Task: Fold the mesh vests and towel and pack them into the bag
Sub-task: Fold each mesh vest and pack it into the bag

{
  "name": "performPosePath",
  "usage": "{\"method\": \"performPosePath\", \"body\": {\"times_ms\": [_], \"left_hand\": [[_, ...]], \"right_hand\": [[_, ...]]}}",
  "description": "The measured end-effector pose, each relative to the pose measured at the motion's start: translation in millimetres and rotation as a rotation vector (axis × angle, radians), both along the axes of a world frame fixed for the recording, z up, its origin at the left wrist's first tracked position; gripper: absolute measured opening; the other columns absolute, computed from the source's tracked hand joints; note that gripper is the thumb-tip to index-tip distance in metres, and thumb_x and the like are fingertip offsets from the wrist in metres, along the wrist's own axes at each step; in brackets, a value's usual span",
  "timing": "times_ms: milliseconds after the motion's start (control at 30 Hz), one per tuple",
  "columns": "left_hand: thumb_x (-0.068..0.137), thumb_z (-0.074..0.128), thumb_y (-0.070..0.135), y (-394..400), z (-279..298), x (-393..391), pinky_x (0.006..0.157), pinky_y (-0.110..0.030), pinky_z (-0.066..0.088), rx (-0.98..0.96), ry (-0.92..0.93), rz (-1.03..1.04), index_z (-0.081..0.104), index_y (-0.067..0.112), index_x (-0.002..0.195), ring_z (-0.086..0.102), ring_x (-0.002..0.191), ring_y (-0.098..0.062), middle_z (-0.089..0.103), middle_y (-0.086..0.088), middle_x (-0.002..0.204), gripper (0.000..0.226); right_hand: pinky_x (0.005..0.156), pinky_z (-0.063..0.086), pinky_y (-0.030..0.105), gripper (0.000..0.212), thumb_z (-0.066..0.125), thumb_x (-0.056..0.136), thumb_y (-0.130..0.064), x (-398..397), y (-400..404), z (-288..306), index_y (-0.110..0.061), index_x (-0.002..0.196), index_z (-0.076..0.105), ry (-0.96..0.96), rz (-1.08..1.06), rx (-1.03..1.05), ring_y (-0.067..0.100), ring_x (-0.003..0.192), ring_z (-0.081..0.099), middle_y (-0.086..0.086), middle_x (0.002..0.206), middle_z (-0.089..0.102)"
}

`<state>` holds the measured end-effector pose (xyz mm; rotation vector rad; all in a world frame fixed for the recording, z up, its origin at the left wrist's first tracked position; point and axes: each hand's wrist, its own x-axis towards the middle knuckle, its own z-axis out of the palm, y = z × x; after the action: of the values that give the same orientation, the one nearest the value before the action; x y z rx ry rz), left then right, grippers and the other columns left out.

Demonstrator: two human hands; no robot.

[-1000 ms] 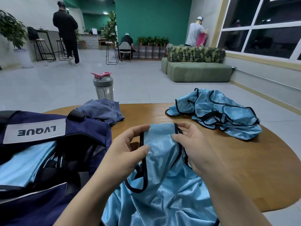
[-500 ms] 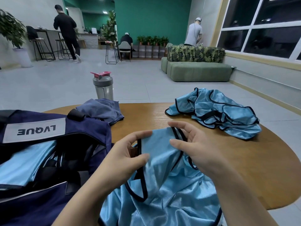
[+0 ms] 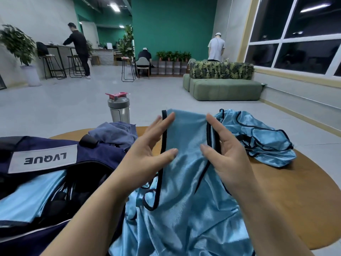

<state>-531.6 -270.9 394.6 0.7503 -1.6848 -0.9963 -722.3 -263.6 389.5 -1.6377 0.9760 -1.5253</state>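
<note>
A light blue mesh vest [image 3: 186, 174] with black trim hangs in front of me, lifted above the round wooden table [image 3: 287, 196]. My left hand [image 3: 147, 150] pinches its left shoulder strap edge between thumb and fingers. My right hand [image 3: 225, 148] pinches the right edge the same way. More blue vests [image 3: 258, 137] lie crumpled on the table to the right. A grey-blue towel [image 3: 114, 133] sits bunched behind the navy bag [image 3: 55, 156], which stands open at left with a folded blue vest [image 3: 31, 194] inside.
A grey shaker bottle [image 3: 119, 108] with a pink lid stands at the table's far edge. Beyond are a green sofa [image 3: 225, 87], stools, plants and three people at a distance.
Both hands have raised the vest's top edge higher and spread it flatter between them. The view has tilted up with it.
</note>
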Motion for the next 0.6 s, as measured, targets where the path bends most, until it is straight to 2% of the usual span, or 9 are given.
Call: {"method": "performPosePath", "body": {"times_ms": [67, 100, 167, 267, 333, 367, 400, 500, 600], "left_hand": [[0.078, 0.068, 0.021, -2, 9, -2, 0.103, -0.041, 0.043, -0.025, 0.074, 0.010, 0.049, 0.044, 0.133, 0.051, 0.126, -0.018, 0.047, 0.002, 0.144, 0.063], [0.079, 0.066, 0.017, -2, 9, -3, 0.095, -0.037, 0.048, -0.036, 0.109, 0.030, 0.053, 0.043, 0.130, 0.059, 0.113, -0.018, 0.054, 0.000, 0.137, 0.059], [0.077, 0.062, 0.012, 0, 1, -7, 0.086, -0.038, 0.050, -0.021, 0.170, 0.061, 0.061, 0.045, 0.121, 0.059, 0.091, -0.022, 0.063, -0.003, 0.124, 0.054], [0.076, 0.055, 0.005, 6, -20, -9, 0.076, -0.025, 0.054, 0.135, 0.280, 0.026, 0.063, 0.034, 0.119, 0.064, 0.092, -0.016, 0.069, -0.001, 0.113, 0.052], [0.075, 0.054, 0.004, 11, -29, -9, 0.076, -0.023, 0.053, 0.195, 0.303, 0.012, 0.057, 0.031, 0.124, 0.066, 0.098, -0.014, 0.066, 0.004, 0.121, 0.055], [0.075, 0.055, 0.003, 12, -33, -8, 0.077, -0.023, 0.053, 0.211, 0.328, 0.012, 0.056, 0.030, 0.125, 0.065, 0.098, -0.013, 0.063, 0.006, 0.126, 0.057], [0.074, 0.055, 0.003, 13, -35, -8, 0.079, -0.023, 0.053, 0.222, 0.353, 0.010, 0.055, 0.030, 0.125, 0.065, 0.098, -0.012, 0.061, 0.009, 0.129, 0.058], [0.071, 0.059, 0.001, 15, -37, -7, 0.080, -0.025, 0.055, 0.258, 0.417, -0.004, 0.059, 0.032, 0.121, 0.064, 0.097, -0.012, 0.061, 0.007, 0.127, 0.059], [0.067, 0.060, -0.005, 16, -35, -8, 0.073, -0.026, 0.057, 0.302, 0.536, -0.058, 0.064, 0.029, 0.118, 0.065, 0.092, -0.016, 0.063, -0.001, 0.125, 0.061]], "right_hand": [[0.099, 0.047, 0.036, 0.046, 0.064, 0.088, -0.026, 3, 0, 4, -0.045, 0.128, 0.052, -0.019, -0.019, -0.070, 0.010, 0.116, 0.059, -0.012, 0.127, 0.062], [0.096, 0.048, 0.027, 0.037, 0.063, 0.090, -0.030, 4, 1, 5, -0.045, 0.123, 0.056, -0.043, -0.048, -0.077, 0.004, 0.114, 0.059, -0.016, 0.122, 0.064], [0.085, 0.050, 0.018, 0.024, 0.056, 0.093, -0.024, 4, 2, 2, -0.040, 0.108, 0.065, -0.107, -0.143, -0.050, -0.003, 0.099, 0.063, -0.020, 0.103, 0.070], [0.075, 0.053, 0.027, 0.034, 0.052, 0.096, -0.007, 1, 2, -14, -0.034, 0.091, 0.071, -0.133, -0.224, 0.085, 0.007, 0.079, 0.067, -0.009, 0.089, 0.073], [0.052, 0.043, 0.027, 0.041, 0.047, 0.096, -0.002, -2, 3, -21, -0.034, 0.089, 0.071, -0.071, -0.271, 0.179, 0.010, 0.050, 0.051, -0.007, 0.069, 0.067], [0.046, 0.036, 0.023, 0.042, 0.045, 0.095, 0.000, -4, 4, -23, -0.033, 0.089, 0.071, -0.047, -0.294, 0.215, 0.009, 0.044, 0.042, -0.007, 0.061, 0.061], [0.044, 0.034, 0.019, 0.042, 0.042, 0.094, 0.001, -6, 4, -24, -0.030, 0.089, 0.071, -0.029, -0.312, 0.235, 0.006, 0.044, 0.041, -0.009, 0.061, 0.059], [0.058, 0.039, 0.007, 0.033, 0.042, 0.095, -0.008, -10, 4, -20, -0.023, 0.084, 0.070, 0.075, -0.333, 0.235, -0.003, 0.068, 0.055, -0.014, 0.078, 0.064], [0.047, 0.034, 0.011, 0.014, 0.054, 0.092, -0.021, -15, 3, -22, -0.029, 0.091, 0.066, 0.436, -0.413, 0.229, 0.000, 0.053, 0.050, -0.014, 0.086, 0.058]]}}
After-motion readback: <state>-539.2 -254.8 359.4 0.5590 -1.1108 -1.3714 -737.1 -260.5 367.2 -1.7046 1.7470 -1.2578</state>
